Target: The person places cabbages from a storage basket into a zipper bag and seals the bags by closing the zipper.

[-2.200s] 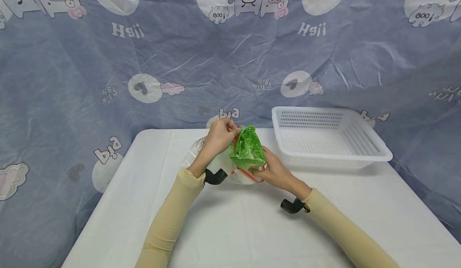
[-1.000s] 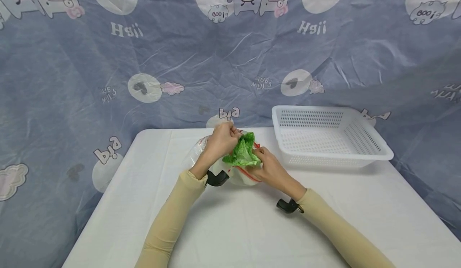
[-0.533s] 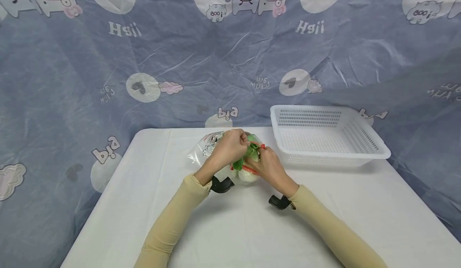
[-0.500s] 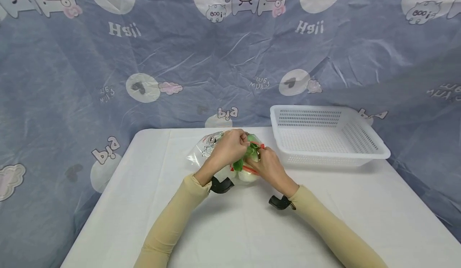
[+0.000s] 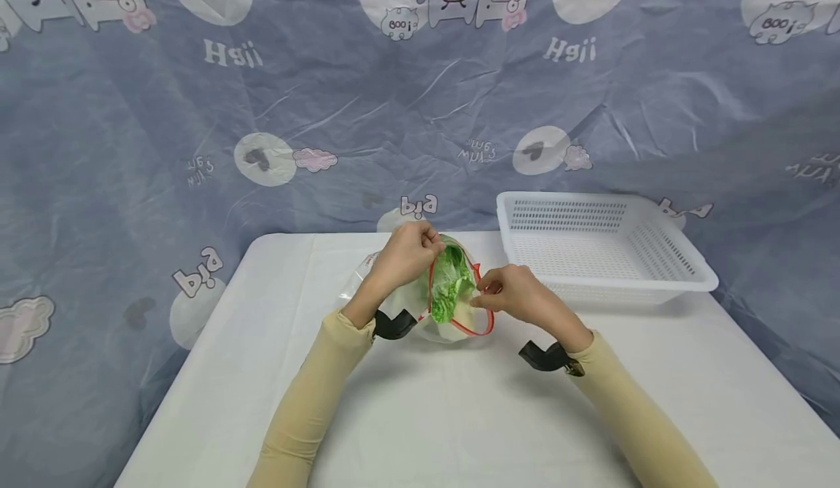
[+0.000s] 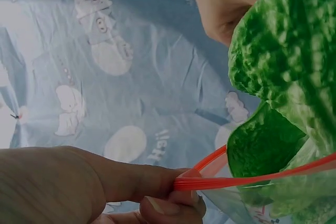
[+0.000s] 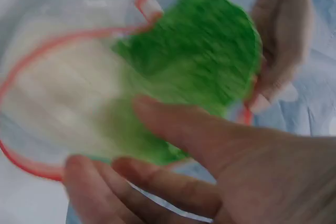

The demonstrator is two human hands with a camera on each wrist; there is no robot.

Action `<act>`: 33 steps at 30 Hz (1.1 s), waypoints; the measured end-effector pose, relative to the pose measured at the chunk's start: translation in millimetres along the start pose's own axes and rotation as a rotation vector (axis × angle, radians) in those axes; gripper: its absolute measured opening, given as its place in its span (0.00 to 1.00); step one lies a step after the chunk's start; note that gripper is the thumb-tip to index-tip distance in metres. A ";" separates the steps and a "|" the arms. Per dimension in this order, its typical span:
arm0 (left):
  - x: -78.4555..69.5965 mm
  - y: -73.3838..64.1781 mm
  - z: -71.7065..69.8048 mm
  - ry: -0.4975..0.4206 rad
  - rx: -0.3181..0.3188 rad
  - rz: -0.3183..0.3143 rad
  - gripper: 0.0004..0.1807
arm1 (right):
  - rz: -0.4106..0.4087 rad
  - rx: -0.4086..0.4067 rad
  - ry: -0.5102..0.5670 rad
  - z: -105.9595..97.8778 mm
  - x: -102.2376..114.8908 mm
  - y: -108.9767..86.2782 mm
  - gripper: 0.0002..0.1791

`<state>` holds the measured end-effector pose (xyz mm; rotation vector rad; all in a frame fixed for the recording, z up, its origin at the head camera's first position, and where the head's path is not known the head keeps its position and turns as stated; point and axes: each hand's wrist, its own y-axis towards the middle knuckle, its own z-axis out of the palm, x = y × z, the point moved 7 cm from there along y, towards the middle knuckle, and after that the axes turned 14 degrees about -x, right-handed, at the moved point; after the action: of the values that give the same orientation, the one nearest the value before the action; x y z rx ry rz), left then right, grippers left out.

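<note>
A clear zip bag with a red-edged mouth point(image 5: 485, 328) lies on its side on the table, its opening facing right. Crinkled green cabbage leaves point(image 5: 450, 284) with a pale part show inside that opening; one leaf point(image 6: 283, 35) stands up over the red edge in the left wrist view. At the mouth's far side my left hand point(image 5: 405, 254) pinches the red strip point(image 6: 205, 183) between thumb and finger. My right hand point(image 5: 521, 298) is at the right edge of the mouth, thumb and fingertips apart beside the pale part. The right wrist view is blurred by motion.
A white perforated plastic basket point(image 5: 610, 282) stands at the back right of the white-covered table point(image 5: 420, 415), close behind the right hand. A grey-blue printed cloth point(image 5: 367, 109) hangs behind the table. Each wrist carries a black camera mount point(image 5: 550, 357).
The leaf that stuck up from the mouth has gone lower into the bag. My hands, close together half a second ago, have parted, the right one moving right, and the mouth is wider.
</note>
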<state>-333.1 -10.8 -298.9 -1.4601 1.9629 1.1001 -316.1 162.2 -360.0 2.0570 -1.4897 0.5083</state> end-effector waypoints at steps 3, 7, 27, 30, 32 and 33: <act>1.1 1.0 1.8 -0.009 0.003 0.002 0.05 | 0.041 -0.022 0.018 -10.4 -9.6 2.6 0.12; 2.3 0.5 4.7 -0.015 0.010 0.001 0.05 | 0.054 -0.084 0.014 -6.9 -19.9 13.1 0.18; -2.1 3.2 -5.3 -0.078 -0.064 0.010 0.07 | 0.054 -0.197 0.368 -8.5 -18.6 20.2 0.05; -2.3 4.3 -6.6 -0.125 -0.072 0.017 0.07 | 0.138 -0.192 0.523 -14.1 -18.0 18.8 0.07; -2.2 4.8 -7.1 -0.149 -0.075 0.024 0.07 | 0.194 -0.203 0.621 -18.1 -17.8 17.7 0.08; -2.3 4.9 -7.4 -0.158 -0.076 0.025 0.07 | 0.217 -0.210 0.669 -20.2 -17.3 17.0 0.08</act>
<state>-336.2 -14.9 -291.3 -1.3456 1.8532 1.2736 -337.5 183.7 -350.9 1.3702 -1.2805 0.9659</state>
